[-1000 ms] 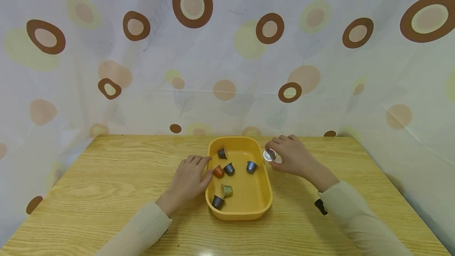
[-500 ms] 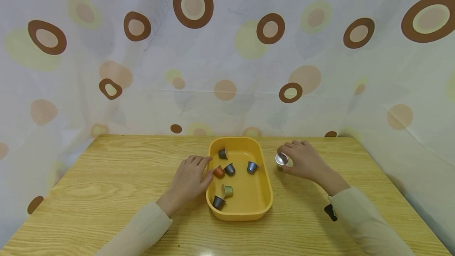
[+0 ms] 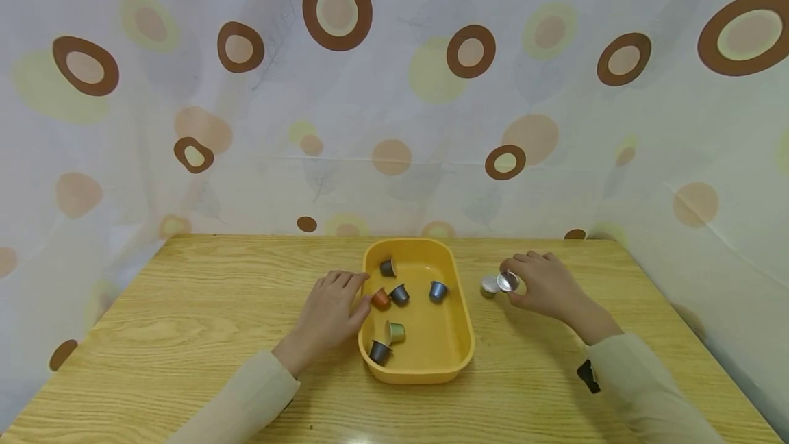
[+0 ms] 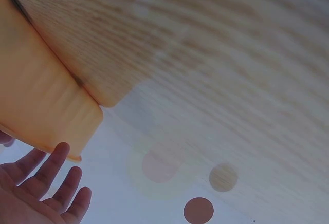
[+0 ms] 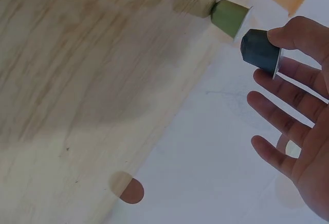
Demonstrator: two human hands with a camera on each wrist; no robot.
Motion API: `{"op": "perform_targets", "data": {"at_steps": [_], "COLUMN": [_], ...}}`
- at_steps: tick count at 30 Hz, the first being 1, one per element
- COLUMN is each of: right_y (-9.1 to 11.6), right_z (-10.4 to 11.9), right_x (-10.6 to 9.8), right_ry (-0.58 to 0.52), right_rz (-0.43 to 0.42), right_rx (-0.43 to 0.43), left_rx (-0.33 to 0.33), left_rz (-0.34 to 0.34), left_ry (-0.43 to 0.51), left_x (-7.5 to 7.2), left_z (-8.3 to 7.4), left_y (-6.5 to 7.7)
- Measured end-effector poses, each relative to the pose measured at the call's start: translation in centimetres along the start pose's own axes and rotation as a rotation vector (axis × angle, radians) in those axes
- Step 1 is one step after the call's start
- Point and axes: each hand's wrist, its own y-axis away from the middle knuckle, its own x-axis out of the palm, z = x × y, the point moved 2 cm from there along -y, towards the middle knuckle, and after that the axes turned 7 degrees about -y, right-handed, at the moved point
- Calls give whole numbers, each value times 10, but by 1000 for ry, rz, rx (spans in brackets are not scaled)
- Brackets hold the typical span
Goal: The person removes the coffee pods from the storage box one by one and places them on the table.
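Note:
My right hand (image 3: 545, 286) pinches a dark teal coffee capsule (image 5: 257, 49) between thumb and fingers, its silver foil lid (image 3: 508, 281) facing up. The other fingers are spread apart. Just left of it, a green coffee capsule (image 5: 230, 17) stands lid up on the table; a gap between the two cannot be made out in the head view. My left hand (image 3: 329, 310) lies at the left rim of a yellow tray (image 3: 464, 321), its fingers fairly straight and touching the rim. Inside the tray lie several capsules, among them an orange one (image 3: 381, 299), a blue one (image 3: 438, 291) and a light green one (image 3: 395, 331).
Dark capsules (image 3: 380, 352) also lie in the tray, mostly along its left side. The wooden table (image 3: 234, 293) ends at the back against a patterned cloth (image 3: 394, 88), which also hangs at both sides.
My right hand has moved rightward and slightly nearer, away from the tray, with the capsule in its grip. The standing green capsule has come into plain sight. My left hand stays put.

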Motion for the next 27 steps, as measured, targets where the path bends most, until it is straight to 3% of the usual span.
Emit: {"op": "perform_targets", "data": {"at_steps": [7,16,27], "right_y": [5,9,11], "right_z": [-9,-15,-17], "right_x": [6,15,18], "right_ry": [0,-2,-5], "right_rz": [19,46,75], "right_rx": [20,49,72], "left_rx": [-25,-26,-14], "left_rz": [57,75,35], "left_ry": [11,-6,-5], "left_x": [-1,1,0], "left_z": [-1,0,0], "left_y": [0,0,0]}}
